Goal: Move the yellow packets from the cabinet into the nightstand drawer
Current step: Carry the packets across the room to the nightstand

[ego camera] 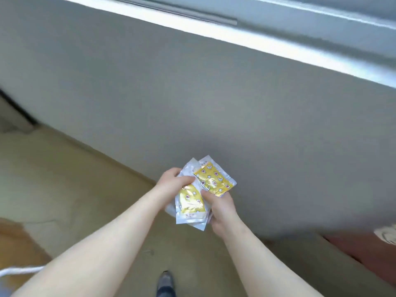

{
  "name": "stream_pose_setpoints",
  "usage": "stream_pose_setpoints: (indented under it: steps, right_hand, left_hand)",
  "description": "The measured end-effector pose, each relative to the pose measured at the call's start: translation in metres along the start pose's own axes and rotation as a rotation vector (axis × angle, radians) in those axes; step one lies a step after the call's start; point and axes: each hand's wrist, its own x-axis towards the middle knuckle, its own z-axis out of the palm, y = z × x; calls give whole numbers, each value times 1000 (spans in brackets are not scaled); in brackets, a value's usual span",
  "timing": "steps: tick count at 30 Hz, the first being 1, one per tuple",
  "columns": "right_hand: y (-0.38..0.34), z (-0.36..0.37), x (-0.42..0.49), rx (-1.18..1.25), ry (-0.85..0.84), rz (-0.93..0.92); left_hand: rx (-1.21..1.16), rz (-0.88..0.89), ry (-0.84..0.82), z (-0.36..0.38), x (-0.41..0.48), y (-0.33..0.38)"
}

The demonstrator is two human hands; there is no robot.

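Carrying seems underway: left grip (173,181) and right grip (220,209) both clasp the yellow packets (214,181), apparently already out of the cabinet; nightstand drawer unseen, stowing remains.

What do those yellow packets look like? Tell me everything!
The yellow packets are flat, shiny, foil-looking pouches with silvery sealed edges, printed with white stars, moons and small red shapes. Two yellow faces show, with paler layers behind, so the count is unclear. They are fanned out and tilted, held in mid-air. The left hand grips their upper left side and the right hand their lower right.
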Motion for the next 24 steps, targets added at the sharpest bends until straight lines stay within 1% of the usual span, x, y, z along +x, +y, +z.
stream_pose_setpoints:
  steps: [6,10,13,17,24]
  right_hand:
    - [10,166,44,-210,-385,2]
    - [26,252,62,-317,-575,61]
    - [35,306,81,-370,-667,117]
    - [36,378,120,-485,-751,196]
    - [17,500,192,-608,-948,279]
  left_hand:
    - [-269,-3,336,-167,1,6]
    - [-386,-26,503,-246,-4,-1]
    - [-461,-44,614,-292,-1,-4]
    - [-557,-45,754,-348,20,1]
    - [-691,-33,974,-436,71,38]
